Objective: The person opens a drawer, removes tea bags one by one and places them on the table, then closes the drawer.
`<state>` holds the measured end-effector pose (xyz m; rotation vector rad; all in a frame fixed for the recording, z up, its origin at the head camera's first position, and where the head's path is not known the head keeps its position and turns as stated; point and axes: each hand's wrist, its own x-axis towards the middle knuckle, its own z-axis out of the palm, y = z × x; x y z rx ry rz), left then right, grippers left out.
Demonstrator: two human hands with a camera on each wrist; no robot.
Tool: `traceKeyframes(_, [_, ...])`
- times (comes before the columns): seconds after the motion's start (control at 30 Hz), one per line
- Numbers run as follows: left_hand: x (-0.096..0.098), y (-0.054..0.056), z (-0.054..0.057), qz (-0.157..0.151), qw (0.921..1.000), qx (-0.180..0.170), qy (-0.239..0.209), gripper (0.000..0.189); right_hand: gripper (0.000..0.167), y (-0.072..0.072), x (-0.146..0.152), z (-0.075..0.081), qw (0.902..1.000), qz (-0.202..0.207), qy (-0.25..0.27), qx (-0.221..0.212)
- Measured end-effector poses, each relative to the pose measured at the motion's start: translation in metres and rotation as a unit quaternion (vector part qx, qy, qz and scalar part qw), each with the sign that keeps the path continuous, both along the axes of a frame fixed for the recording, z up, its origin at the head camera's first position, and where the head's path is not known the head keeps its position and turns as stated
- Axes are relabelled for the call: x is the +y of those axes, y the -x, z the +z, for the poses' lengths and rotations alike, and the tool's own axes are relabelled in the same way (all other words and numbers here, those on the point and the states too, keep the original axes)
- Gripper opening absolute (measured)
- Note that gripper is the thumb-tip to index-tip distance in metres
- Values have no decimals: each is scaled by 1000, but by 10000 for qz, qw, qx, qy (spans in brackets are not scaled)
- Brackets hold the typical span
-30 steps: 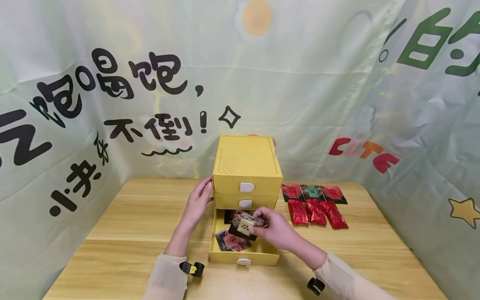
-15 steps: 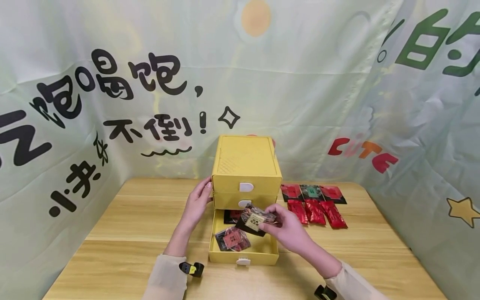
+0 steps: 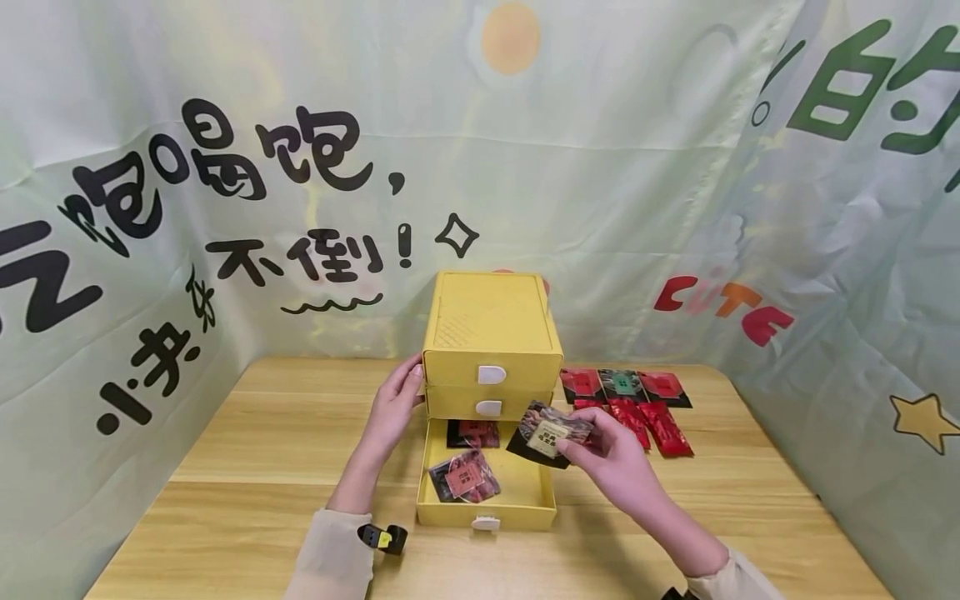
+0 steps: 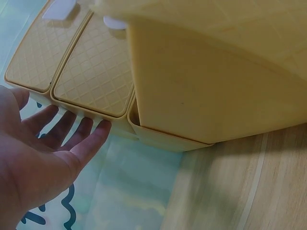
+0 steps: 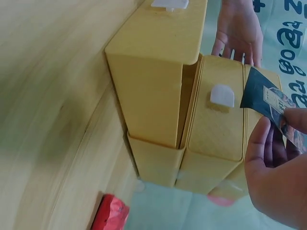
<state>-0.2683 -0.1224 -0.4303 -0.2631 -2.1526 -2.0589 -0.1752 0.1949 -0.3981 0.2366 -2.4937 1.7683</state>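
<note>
My right hand (image 3: 618,458) pinches a flat black packet with a cream label (image 3: 550,437) between thumb and fingers, over the right side of the pulled-out bottom drawer (image 3: 525,517). In the right wrist view, the packet (image 5: 259,91) sticks out past the fingertips, in front of the upper drawers. A black packet with a red label (image 3: 465,478) lies in the drawer, and a similar one (image 3: 476,433) is partly hidden farther back. My left hand (image 3: 393,408) touches the left side of the yellow drawer box (image 3: 491,312) with spread fingertips, also seen along its edge (image 4: 91,114) in the left wrist view.
Right of the box, flat packets with red (image 3: 582,384) and green labels (image 3: 622,384) lie in a row on the wooden table (image 3: 300,442). Shiny red sachets (image 3: 667,429) lie in front of them. A printed cloth (image 3: 637,167) hangs behind and around the table.
My right hand has carried the cream-labelled packet rightward and slightly up from the middle of the drawer, uncovering the red-labelled packets. My left hand has stayed on the box's side.
</note>
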Motion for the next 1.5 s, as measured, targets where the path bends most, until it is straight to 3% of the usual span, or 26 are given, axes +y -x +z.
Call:
traceKeyframes(0.47, [-1, -1, 1, -31, 10000, 5, 0, 48, 20, -3, 34, -9, 9974, -535, -438, 205])
traceKeyframes(0.77, [0, -1, 0, -67, 10000, 42, -40, 47, 20, -1, 52, -16, 9912, -855, -1003, -133])
traceKeyframes(1.1, [-1, 0, 1, -40, 10000, -57, -31, 49, 20, 5, 67, -35, 9807, -715, -1767, -443])
traceKeyframes(1.5, [0, 0, 0, -44, 10000, -7, 4, 48, 29, 12, 76, -53, 9740, -588, -2105, -596])
